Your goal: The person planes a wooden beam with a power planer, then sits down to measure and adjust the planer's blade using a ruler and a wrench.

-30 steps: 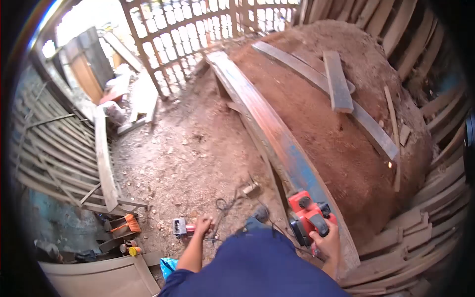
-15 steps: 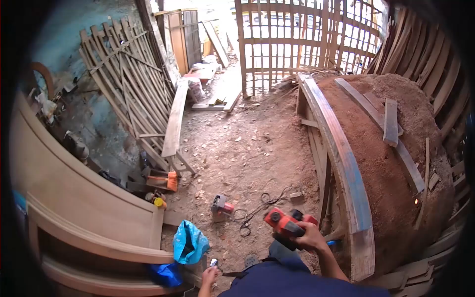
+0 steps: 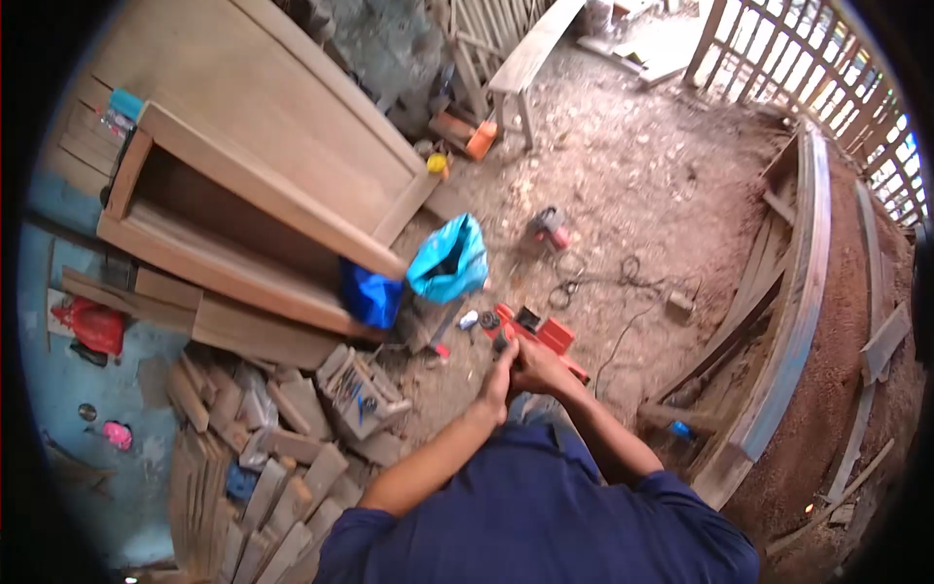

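My right hand (image 3: 541,370) is wrapped round the handle of a red and black electric planer (image 3: 555,336), held in front of my body above the floor. My left hand (image 3: 498,378) is closed against the planer's near left side, touching my right hand; its fingertips are partly hidden. Just past the hands, a small white object (image 3: 469,318) shows, too small to name. A bright blue bag (image 3: 449,261) stands open beyond my left hand. Farther ahead, a red and grey power tool (image 3: 551,230) lies on the floor beside a dark cord (image 3: 569,292).
A long wooden beam (image 3: 800,321) runs along the right beside a sawdust heap (image 3: 837,389). Left are a large wooden panel (image 3: 263,107) and a wooden frame (image 3: 243,273). Wood offcuts (image 3: 282,506) pile up at lower left. A bench (image 3: 533,49) stands ahead.
My view has swung down and left. My left hand has come up from low beside the bag to the planer. The planer, still in my right hand, is now in front of my body.
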Available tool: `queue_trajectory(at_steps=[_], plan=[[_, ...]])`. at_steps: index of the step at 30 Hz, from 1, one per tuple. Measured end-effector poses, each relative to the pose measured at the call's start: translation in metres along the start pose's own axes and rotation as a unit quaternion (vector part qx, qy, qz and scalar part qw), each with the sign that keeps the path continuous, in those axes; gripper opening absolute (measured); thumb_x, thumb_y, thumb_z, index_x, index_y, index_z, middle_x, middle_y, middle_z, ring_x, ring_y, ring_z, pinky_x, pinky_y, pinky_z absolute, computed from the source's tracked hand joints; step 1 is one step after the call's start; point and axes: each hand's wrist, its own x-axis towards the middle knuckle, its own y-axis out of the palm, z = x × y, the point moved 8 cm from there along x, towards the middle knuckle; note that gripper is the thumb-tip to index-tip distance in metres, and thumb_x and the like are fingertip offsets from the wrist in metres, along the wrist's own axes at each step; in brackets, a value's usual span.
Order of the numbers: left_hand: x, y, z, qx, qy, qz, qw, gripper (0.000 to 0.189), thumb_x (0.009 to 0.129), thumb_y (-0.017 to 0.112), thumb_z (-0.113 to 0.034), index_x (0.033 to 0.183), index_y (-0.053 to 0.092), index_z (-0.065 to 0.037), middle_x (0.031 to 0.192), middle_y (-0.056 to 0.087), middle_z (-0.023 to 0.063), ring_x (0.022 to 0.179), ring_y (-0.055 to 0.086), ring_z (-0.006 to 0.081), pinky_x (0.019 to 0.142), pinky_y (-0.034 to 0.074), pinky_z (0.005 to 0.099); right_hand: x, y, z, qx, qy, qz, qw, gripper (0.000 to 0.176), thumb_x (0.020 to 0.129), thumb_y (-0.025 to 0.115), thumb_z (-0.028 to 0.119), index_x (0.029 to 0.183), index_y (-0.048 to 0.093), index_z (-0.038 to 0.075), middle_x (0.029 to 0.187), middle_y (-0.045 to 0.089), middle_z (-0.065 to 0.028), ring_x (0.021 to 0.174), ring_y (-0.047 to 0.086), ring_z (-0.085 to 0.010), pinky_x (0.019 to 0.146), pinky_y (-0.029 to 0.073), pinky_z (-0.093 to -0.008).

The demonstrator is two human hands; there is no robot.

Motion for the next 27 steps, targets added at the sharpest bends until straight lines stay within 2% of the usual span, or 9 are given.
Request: queue_trajectory(at_steps=[4,8,12,14,16,18,20,22,27], plan=[[0.048,-0.087,0.011,-0.032,0.057,-0.074,0.995,0.069,0.094,0.058,-0.062,0.134,0.057,-0.007,0.130,0.063,0.0085,0.115,0.062,0.0215,0.102,0.047,0.0375,0.008,0.058,0.024,-0.048,-0.021,0.051,0.997,0.049,0.073,0.071,0.016,0.113,0.053,-0.005,0.098,0.067,-0.0304,0.095,0.066,-0.0481,0.080,0.052,-0.0541],[0.036,-0.100,-0.008,-0.104,0.010,-0.054,0.993,0.062,0.093,0.059,-0.061,0.128,0.060,-0.010,0.126,0.064,0.0083,0.111,0.063,0.0235,0.096,0.050,0.0388,0.028,0.087,0.030,-0.054,-0.003,0.032,0.998,0.052,0.077,0.066,0.011,0.124,0.049,-0.006,0.100,0.064,-0.0353,0.091,0.065,-0.0525,0.081,0.053,-0.0568],[0.082,-0.160,-0.021,-0.104,0.122,-0.068,0.985,0.041,0.097,0.060,-0.045,0.117,0.059,-0.009,0.107,0.060,0.0080,0.100,0.060,0.0192,0.084,0.053,0.0367,0.042,0.095,0.059,-0.035,0.002,0.051,0.998,0.054,0.077,0.062,0.004,0.127,0.047,-0.006,0.111,0.059,-0.0356,0.104,0.061,-0.0504,0.092,0.050,-0.0523],[0.103,-0.183,-0.039,-0.107,0.187,-0.091,0.972,0.031,0.098,0.061,-0.036,0.114,0.059,-0.010,0.105,0.058,0.0057,0.094,0.060,0.0181,0.082,0.052,0.0349,0.046,0.093,0.078,-0.029,-0.084,0.022,0.996,0.055,0.077,0.062,0.004,0.129,0.047,-0.005,0.119,0.057,-0.0334,0.108,0.058,-0.0508,0.097,0.048,-0.0509],[0.116,-0.192,-0.044,-0.109,0.076,-0.136,0.982,0.025,0.097,0.066,-0.036,0.099,0.059,-0.012,0.075,0.055,-0.0021,0.058,0.055,0.0117,0.054,0.049,0.0274,0.040,0.068,0.094,-0.101,-0.100,-0.056,0.988,0.049,0.080,0.062,0.002,0.129,0.057,0.002,0.138,0.050,-0.0333,0.123,0.054,-0.0488,0.104,0.047,-0.0474],[0.116,-0.194,-0.077,-0.132,0.128,-0.244,0.952,0.025,0.097,0.066,-0.038,0.087,0.057,-0.017,0.061,0.049,-0.0060,0.048,0.050,0.0063,0.045,0.043,0.0253,0.037,0.059,0.066,0.010,-0.003,-0.003,1.000,0.052,0.085,0.068,0.009,0.136,0.057,0.007,0.148,0.047,-0.0255,0.131,0.053,-0.0427,0.104,0.049,-0.0469],[0.131,-0.203,-0.100,-0.177,0.102,-0.168,0.964,0.037,0.097,0.061,-0.048,0.071,0.053,-0.023,0.057,0.046,-0.0094,0.048,0.048,0.0051,0.046,0.044,0.0251,0.025,0.037,0.033,0.060,0.052,-0.028,0.996,0.051,0.086,0.068,0.010,0.136,0.058,0.007,0.146,0.051,-0.0231,0.128,0.055,-0.0406,0.102,0.050,-0.0457],[0.140,-0.204,-0.118,-0.269,0.114,-0.103,0.951,0.025,0.097,0.061,-0.035,0.078,0.052,-0.022,0.057,0.047,-0.0093,0.047,0.047,0.0053,0.045,0.042,0.0253,0.010,0.018,-0.011,0.112,0.111,-0.066,0.985,0.049,0.088,0.069,0.010,0.136,0.059,0.007,0.144,0.054,-0.0208,0.126,0.058,-0.0385,0.100,0.051,-0.0444],[0.162,-0.215,-0.142,-0.242,0.189,-0.092,0.947,0.008,0.094,0.059,-0.024,0.098,0.060,-0.017,0.063,0.045,-0.0086,0.054,0.046,0.0075,0.059,0.046,0.0301,0.018,0.007,-0.142,0.136,0.231,-0.102,0.958,0.044,0.088,0.068,0.014,0.131,0.062,0.005,0.129,0.065,-0.0189,0.118,0.063,-0.0359,0.101,0.051,-0.0407]])
